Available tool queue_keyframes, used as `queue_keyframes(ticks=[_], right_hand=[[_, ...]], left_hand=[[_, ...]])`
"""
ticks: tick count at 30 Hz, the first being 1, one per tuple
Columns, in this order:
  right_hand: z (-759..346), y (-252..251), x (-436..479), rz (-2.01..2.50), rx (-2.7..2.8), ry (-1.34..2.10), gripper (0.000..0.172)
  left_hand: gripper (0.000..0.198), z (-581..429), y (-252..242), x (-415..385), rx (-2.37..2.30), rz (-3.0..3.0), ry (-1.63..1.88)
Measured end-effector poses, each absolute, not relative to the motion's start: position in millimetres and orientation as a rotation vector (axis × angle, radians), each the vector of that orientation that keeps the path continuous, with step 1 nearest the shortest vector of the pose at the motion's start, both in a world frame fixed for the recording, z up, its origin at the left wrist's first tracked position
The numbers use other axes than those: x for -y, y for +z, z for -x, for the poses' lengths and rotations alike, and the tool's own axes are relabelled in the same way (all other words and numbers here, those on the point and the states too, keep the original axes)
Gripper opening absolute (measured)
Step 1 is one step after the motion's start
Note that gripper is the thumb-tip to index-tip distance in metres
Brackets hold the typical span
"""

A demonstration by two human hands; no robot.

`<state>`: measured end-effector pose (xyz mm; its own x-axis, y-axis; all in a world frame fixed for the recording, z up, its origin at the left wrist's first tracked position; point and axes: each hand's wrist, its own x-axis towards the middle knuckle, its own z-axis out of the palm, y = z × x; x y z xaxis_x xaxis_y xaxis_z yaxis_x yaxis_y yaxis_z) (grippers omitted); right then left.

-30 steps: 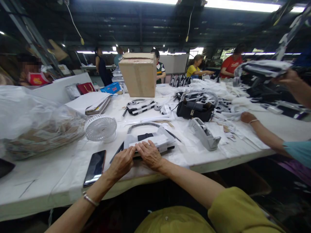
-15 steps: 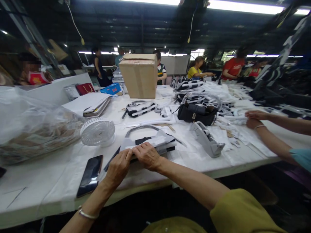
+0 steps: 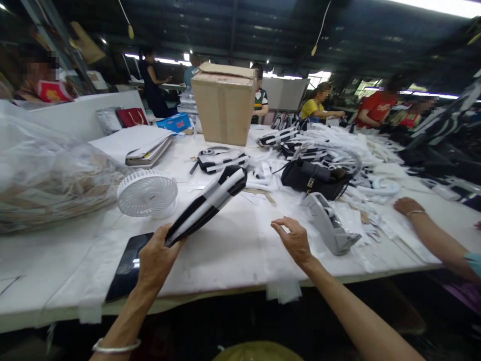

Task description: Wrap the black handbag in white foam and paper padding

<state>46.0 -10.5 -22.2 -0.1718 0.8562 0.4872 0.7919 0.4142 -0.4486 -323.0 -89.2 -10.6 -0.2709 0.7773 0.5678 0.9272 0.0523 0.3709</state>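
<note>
A black bag with white wrapping is raised at a slant above the table, its lower end gripped in my left hand. My right hand hovers over the white tabletop to the right of it, thumb and index finger brought together in a pinch; anything between the fingertips is too small to make out. Just right of that hand stands a grey tape dispenser. A dark phone lies partly behind my left forearm.
On the white table are a white fan, a cardboard box, a black handbag, stacked papers and a clear plastic sack. A co-worker's hand rests at the right.
The bag has been lifted off the table in my left hand. My right hand has let go of it and moved right. The view has shifted slightly.
</note>
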Motion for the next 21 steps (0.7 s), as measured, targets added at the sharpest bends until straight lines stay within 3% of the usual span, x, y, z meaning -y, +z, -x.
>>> queue_keyframes(ticks=[5, 8, 14, 17, 21], right_hand=[[-77, -49, -12, 1.617, 2.120, 0.195, 0.021], [-90, -48, -20, 1.743, 2.182, 0.229, 0.010], [-106, -29, -58, 1.943, 2.129, 0.178, 0.020], [-100, -25, -65, 1.885, 2.252, 0.285, 0.019], [-89, -33, -58, 1.767, 2.415, 0.414, 0.033]], left_hand=[[0.034, 325, -18, 92, 2.162, 1.688, -1.055], [0.035, 325, -21, 94, 2.195, 1.697, -1.047], [0.037, 321, -21, 94, 2.235, 1.680, -1.053], [0.036, 320, -22, 95, 2.226, 1.672, -1.053], [0.038, 320, -24, 95, 2.239, 1.663, -1.042]])
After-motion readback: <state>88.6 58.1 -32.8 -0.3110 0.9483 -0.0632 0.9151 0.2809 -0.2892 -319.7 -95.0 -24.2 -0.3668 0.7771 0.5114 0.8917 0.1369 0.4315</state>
